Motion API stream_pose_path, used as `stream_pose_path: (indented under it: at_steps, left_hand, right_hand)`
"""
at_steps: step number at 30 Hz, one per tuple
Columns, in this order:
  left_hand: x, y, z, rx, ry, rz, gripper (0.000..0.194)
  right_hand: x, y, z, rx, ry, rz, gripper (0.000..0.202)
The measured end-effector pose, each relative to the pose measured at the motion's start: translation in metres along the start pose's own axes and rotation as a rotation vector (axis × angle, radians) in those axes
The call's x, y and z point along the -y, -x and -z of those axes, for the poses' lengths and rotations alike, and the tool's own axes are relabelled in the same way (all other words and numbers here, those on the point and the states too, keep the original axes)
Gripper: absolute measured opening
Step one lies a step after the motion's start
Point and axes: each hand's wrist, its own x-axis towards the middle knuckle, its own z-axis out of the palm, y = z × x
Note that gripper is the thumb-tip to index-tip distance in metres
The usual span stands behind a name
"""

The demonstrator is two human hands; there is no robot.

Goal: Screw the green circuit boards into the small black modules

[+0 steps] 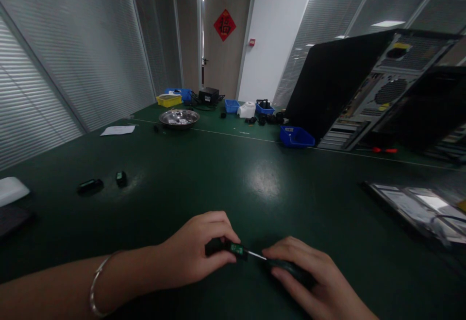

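Screwdriver (291, 269) clasped in the right hand (318, 266) meets, shaft first, the end of a small black device (237, 249) pinched in the left hand (196, 249), at the near side of the green table (225, 179). A long black piece (90, 186) lies off to the left.

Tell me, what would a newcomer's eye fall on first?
Probably the red diamond on the door at the back, then the black computer case at the right. In front, the left hand holds a small black part and the right hand a thin-shafted tool pointed at it.
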Motion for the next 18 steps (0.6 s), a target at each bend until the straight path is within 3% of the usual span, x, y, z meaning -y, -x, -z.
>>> stream_pose_path:
  at_steps: [18]
  left_hand:
    - [-0.0011,0.0000,-0.0019,0.001,0.112,-0.007,0.019]
  right_hand:
    - [-0.0032,0.0011,-0.0030,0.011,-0.033,-0.043,0.022]
